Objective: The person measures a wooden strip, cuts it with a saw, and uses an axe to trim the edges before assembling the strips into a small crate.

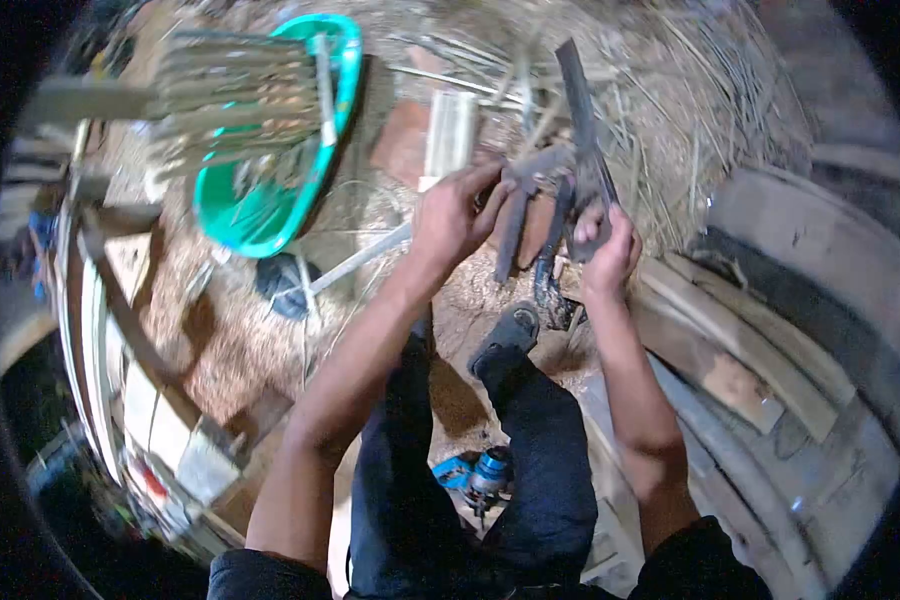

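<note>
My right hand point(610, 250) is closed around the lower part of a long, dark, flat blade-like strip point(580, 110), which points up and away from me. Beside it, my left hand point(455, 220) has its fingers bent and pressed together near a dark block-like piece point(542, 163); what lies between them is blurred. Dark upright legs or bars point(510, 235) stand below that piece, with a reddish brick-like block behind them. Just past my left hand lies a pale grooved wooden piece point(450, 135). A pale strip point(360, 258) runs down-left from my left wrist.
A green basin point(310, 205) stands at the upper left, partly behind a slatted wooden piece point(235, 95). Wood shavings and thin sticks cover the ground. Curved planks point(740, 330) lie to the right. A blue power tool point(485, 475) sits between my legs.
</note>
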Demonstrator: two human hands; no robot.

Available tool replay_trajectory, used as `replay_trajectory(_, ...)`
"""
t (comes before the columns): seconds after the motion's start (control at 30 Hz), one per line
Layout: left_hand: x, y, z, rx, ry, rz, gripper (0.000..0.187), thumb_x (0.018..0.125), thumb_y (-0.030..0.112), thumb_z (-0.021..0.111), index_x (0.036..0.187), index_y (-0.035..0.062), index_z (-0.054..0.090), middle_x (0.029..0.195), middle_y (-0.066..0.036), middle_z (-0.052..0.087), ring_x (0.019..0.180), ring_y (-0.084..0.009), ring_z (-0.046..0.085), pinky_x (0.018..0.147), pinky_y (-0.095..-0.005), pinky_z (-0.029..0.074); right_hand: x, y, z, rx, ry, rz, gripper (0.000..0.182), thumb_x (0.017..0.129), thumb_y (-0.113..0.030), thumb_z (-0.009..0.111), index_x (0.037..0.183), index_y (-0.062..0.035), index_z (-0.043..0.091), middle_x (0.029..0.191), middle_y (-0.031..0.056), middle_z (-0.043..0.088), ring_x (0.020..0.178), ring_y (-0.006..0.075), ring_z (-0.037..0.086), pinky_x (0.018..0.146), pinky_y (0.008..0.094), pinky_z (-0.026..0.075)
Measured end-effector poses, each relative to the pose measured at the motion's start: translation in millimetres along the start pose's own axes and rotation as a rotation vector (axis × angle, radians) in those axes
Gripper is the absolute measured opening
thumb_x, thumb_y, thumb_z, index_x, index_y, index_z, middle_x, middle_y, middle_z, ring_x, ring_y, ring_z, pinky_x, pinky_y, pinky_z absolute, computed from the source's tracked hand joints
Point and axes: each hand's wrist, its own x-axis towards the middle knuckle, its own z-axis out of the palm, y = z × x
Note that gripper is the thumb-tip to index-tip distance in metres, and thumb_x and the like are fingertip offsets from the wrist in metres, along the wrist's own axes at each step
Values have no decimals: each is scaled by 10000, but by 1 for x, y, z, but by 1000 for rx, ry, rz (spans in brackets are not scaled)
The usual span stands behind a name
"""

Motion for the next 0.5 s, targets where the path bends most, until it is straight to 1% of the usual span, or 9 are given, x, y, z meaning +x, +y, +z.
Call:
replay_trajectory(0.03,-9,6,-34,72,-15,-48,274,901,286,683,1079,80,714,782,-153,677,626,-289,643,585,-382,497,-15,-12,18,78,-88,35,339,975,-280,466,726,-54,516,624,16,460,619,139,468,592,285,379)
replay_trajectory(0.13,-42,29,-134,122,135,-185,286,886,284,697,1080,75,719,767,-156,670,614,-286,634,581,-381,493,-81,-47,87,112,-187,83,301,966,-323,444,776,-90,470,619,-14,383,590,135,401,609,295,365)
replay_trajectory(0.17,-57,34,-165,133,206,-220,289,882,283,700,1078,72,720,766,-158,670,615,-286,633,582,-380,493,-98,-50,100,140,-324,74,315,983,-337,427,778,-97,441,624,-19,379,584,130,387,610,297,358)
replay_trajectory(0.23,-89,39,-224,167,313,-301,296,876,281,706,1079,66,721,772,-163,672,621,-283,637,588,-376,498,-144,-62,136,79,-385,95,352,1002,-346,396,750,-100,414,627,-6,381,584,135,381,610,297,352)
replay_trajectory(0.33,-148,27,-299,185,406,-455,308,865,285,721,1080,65,727,847,-175,703,678,-264,681,627,-355,529,-206,-72,194,-53,-633,44,378,1015,-323,350,728,-80,393,624,19,377,574,147,370,571,303,335)
replay_trajectory(0.37,-172,17,-318,206,485,-476,306,866,283,721,1082,66,729,862,-173,709,686,-264,687,635,-351,534,-222,-61,206,-70,-690,95,404,976,-391,459,738,-65,445,636,16,404,588,120,391,552,270,328)
replay_trajectory(0.43,-219,-3,-348,245,621,-509,304,868,279,721,1085,67,731,892,-169,721,702,-263,698,652,-345,542,-263,-50,242,-201,-738,145,393,962,-373,480,739,-50,462,655,30,439,586,110,392,543,267,319)
replay_trajectory(0.47,-240,-4,-366,219,615,-643,317,879,293,707,1099,66,730,927,-166,728,716,-275,708,672,-346,549,-283,-43,261,-227,-774,158,387,956,-365,489,742,-43,476,682,46,473,584,107,396,544,265,320)
replay_trajectory(0.5,-265,-13,-378,231,649,-652,322,883,304,700,1101,69,730,931,-170,726,715,-280,708,673,-348,549,-301,-33,278,-209,-844,170,383,959,-361,487,744,-44,473,689,48,479,587,107,400,547,263,324)
